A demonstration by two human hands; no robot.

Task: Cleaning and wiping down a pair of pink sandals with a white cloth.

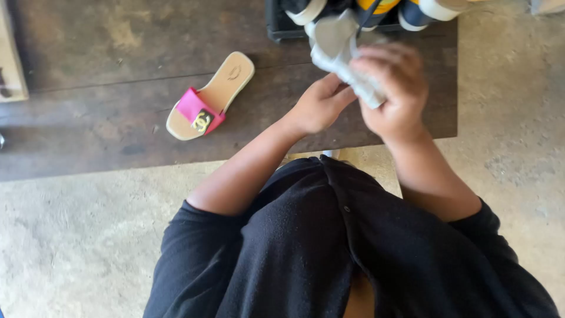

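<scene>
My right hand (pixel 393 93) grips a pale grey shoe (pixel 335 42) held up over the dark wooden board (pixel 88 70). My left hand (pixel 321 106) touches the same shoe from below and to the left, its fingers pressed against the sole side. The shoe is blurred, and part of it is hidden by my right fingers. A tan flat sandal with a pink strap and a gold buckle (pixel 209 97) lies on the board to the left of my hands.
A dark tray or box (pixel 276 29) holding several shoes sits at the board's far edge, behind my hands. Bare concrete floor (pixel 512 118) lies right of and in front of the board. A pale board edge (pixel 10 59) shows at far left.
</scene>
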